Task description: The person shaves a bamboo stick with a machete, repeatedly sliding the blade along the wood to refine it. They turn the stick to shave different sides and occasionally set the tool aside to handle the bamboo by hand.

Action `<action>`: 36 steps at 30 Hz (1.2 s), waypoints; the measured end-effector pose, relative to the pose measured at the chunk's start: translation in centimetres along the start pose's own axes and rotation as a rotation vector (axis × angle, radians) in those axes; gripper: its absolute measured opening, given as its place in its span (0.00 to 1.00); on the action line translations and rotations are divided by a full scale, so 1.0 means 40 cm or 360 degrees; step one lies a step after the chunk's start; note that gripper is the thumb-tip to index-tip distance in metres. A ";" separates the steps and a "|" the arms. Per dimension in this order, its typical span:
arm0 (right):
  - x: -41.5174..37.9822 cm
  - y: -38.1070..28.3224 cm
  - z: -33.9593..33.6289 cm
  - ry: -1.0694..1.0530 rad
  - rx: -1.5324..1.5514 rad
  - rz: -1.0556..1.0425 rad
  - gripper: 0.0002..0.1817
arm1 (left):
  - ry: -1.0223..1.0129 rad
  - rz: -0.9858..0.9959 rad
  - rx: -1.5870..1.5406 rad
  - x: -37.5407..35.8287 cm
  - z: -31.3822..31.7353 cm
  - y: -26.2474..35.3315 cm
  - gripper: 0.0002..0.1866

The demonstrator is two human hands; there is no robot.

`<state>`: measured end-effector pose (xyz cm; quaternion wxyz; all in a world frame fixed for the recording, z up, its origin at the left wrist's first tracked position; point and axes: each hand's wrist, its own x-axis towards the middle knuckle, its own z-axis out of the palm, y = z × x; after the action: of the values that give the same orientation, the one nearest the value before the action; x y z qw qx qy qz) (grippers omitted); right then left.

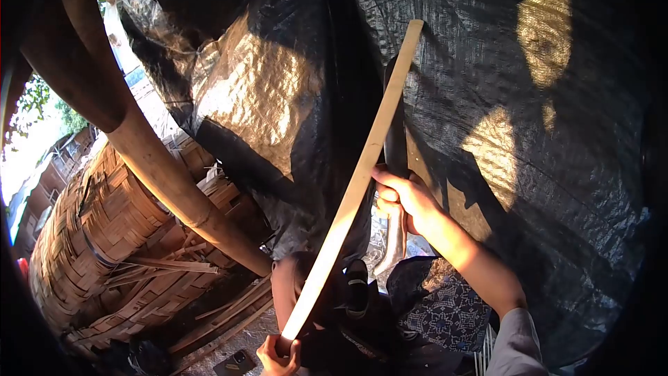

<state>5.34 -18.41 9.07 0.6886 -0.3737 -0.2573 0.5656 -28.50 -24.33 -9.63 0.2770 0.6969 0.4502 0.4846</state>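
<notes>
A long pale bamboo strip (351,191) runs diagonally from the upper middle down to the bottom centre. My left hand (277,356) grips its lower end. My right hand (405,198) is closed on a knife (394,240), right beside the strip at mid-length. The pale blade points down below the hand and the dark long handle rises above it. The blade edge seems to be close to the strip, but contact is unclear. My knees and patterned cloth (442,306) lie below the hands.
A black plastic tarp (529,167) fills the background, with sunlit patches. A thick bamboo pole (160,167) slants across the left. Behind it stands a large woven bamboo basket (97,230), with loose strips on the ground. A phone (239,362) lies near my left hand.
</notes>
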 end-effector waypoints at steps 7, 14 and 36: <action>0.022 0.013 0.005 -0.0017 0.0002 0.0070 0.08 | -0.0362 0.0297 0.0378 0.093 -0.045 -0.035 0.17; 0.045 0.056 -0.009 -0.0055 -0.0100 0.0205 0.06 | -0.0152 0.0526 0.0160 0.351 0.016 0.202 0.14; 0.110 0.141 -0.154 0.0255 -0.0472 0.0090 0.23 | -0.1129 -0.0736 -0.1120 0.396 0.292 0.187 0.19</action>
<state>7.81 -15.07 0.58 0.6280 -0.5222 -0.2714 0.5091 -13.05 -12.85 -1.13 0.7274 0.5656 0.2815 0.2678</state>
